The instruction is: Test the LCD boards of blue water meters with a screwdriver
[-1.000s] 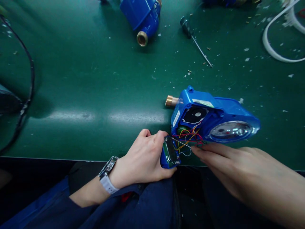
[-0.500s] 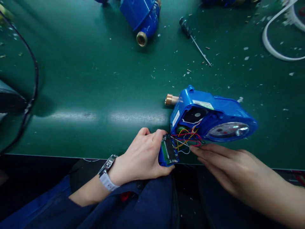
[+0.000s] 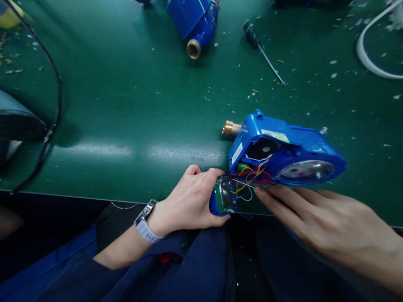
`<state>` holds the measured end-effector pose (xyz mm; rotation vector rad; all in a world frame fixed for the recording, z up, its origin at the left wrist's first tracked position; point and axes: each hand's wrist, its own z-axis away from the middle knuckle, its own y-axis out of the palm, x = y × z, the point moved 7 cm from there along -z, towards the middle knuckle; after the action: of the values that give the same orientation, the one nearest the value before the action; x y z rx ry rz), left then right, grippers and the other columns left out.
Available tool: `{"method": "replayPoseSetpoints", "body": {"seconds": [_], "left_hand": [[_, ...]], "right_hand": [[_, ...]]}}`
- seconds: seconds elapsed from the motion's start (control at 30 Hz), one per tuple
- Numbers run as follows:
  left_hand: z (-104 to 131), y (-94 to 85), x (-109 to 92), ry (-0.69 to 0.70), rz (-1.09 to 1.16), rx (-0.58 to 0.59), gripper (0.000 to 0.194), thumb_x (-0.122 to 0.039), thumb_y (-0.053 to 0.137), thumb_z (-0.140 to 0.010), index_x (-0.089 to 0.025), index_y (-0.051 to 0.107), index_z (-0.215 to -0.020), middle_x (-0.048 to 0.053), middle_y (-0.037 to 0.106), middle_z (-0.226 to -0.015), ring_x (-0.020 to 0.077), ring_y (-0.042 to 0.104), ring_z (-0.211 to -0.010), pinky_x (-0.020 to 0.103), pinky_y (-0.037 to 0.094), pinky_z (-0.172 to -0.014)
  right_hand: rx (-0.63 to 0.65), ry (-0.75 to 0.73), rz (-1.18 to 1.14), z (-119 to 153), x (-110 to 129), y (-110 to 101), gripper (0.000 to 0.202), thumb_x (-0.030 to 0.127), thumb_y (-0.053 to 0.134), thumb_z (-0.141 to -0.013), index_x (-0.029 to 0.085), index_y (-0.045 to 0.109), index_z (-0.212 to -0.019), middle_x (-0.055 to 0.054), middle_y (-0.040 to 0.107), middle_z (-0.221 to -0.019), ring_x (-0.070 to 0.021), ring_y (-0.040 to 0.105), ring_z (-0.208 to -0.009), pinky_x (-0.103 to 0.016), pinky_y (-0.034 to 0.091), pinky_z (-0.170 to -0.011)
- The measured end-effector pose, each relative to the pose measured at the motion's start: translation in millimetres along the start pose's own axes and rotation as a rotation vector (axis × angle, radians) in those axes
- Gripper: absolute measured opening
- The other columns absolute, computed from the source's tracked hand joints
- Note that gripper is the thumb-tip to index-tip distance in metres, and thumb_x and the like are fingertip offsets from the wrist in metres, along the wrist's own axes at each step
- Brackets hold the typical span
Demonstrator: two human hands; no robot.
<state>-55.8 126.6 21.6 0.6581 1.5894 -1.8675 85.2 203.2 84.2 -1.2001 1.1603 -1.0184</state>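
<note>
A blue meter housing (image 3: 296, 138) with a round clear dial and a brass threaded end lies on the green table, its compartment uncovered. Red, yellow and white wires (image 3: 252, 176) run from it to a small blue module with a circuit board (image 3: 224, 195). My left hand (image 3: 192, 199), with a watch on the wrist, grips that module at the table's front edge. Below the dial, my right hand (image 3: 315, 214) has its fingertips at the wires. A thin, light, straight piece stretches from its fingertips to the module; whether it is a tool or a wire cannot be made out.
Behind lies another blue meter body (image 3: 193, 21) with a brass opening. A screwdriver (image 3: 252, 35) rests right of it. At the left are a black cable (image 3: 58, 96) and a grey cylindrical object (image 3: 19, 115). A white band (image 3: 367, 58) curves at the right, with small scraps scattered about.
The view has shifted slightly. The fingers of my right hand have spread somewhat and moved a little along the wires. My left hand still grips the module.
</note>
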Motion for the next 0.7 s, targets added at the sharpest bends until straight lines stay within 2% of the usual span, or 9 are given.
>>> {"method": "replayPoseSetpoints", "body": {"seconds": [0.07,0.17,0.33,0.43,0.7], "left_hand": [[1,0.0,1,0.020,0.021,-0.015,0.063,-0.046,0.069,-0.072,-0.014,0.046,-0.121,0.009,0.071,-0.104,0.0246,0.067,-0.084,0.042,0.038,-0.086],[3,-1.7,2,0.047,0.041,-0.054,0.066,-0.045,0.071,-0.071,-0.016,0.044,-0.123,0.008,0.070,-0.105,0.0237,0.066,-0.083,0.042,0.039,-0.089],[5,-4.8,-2,0.085,0.049,-0.088,0.069,-0.046,0.071,-0.072,-0.016,0.041,-0.127,0.011,0.069,-0.113,0.0259,0.066,-0.093,0.042,0.040,-0.091],[5,-2.0,-5,0.114,0.052,-0.087,0.068,-0.045,0.070,-0.073,-0.016,0.041,-0.127,0.012,0.069,-0.116,0.0259,0.067,-0.096,0.042,0.041,-0.090],[3,13.8,-12,0.168,-0.034,-0.085,0.058,-0.044,0.063,-0.075,-0.013,0.049,-0.121,0.012,0.071,-0.102,0.0276,0.067,-0.089,0.043,0.040,-0.084]], "right_hand": [[0.064,-0.020,-0.014,-6,-4,-1,0.060,-0.012,0.037,-0.072,0.012,0.061,-0.122,-0.013,0.069,-0.108,-0.0254,0.069,-0.075,-0.035,0.056,-0.053],[0.087,-0.001,-0.021,-17,-8,-10,0.065,-0.010,0.037,-0.069,0.014,0.064,-0.122,-0.011,0.071,-0.100,-0.0237,0.069,-0.068,-0.033,0.057,-0.049],[0.130,0.050,0.039,-24,-1,-23,0.062,-0.006,0.039,-0.072,0.011,0.066,-0.126,-0.017,0.068,-0.098,-0.0300,0.065,-0.077,-0.041,0.056,-0.056],[0.090,0.028,0.044,-23,5,-29,0.061,-0.003,0.042,-0.069,0.011,0.069,-0.122,-0.018,0.067,-0.104,-0.0309,0.063,-0.081,-0.043,0.054,-0.058],[0.077,-0.029,0.016,-27,7,-37,0.037,0.010,0.052,-0.061,0.018,0.077,-0.086,-0.014,0.068,-0.080,-0.0257,0.058,-0.053,-0.035,0.049,-0.040]]}}
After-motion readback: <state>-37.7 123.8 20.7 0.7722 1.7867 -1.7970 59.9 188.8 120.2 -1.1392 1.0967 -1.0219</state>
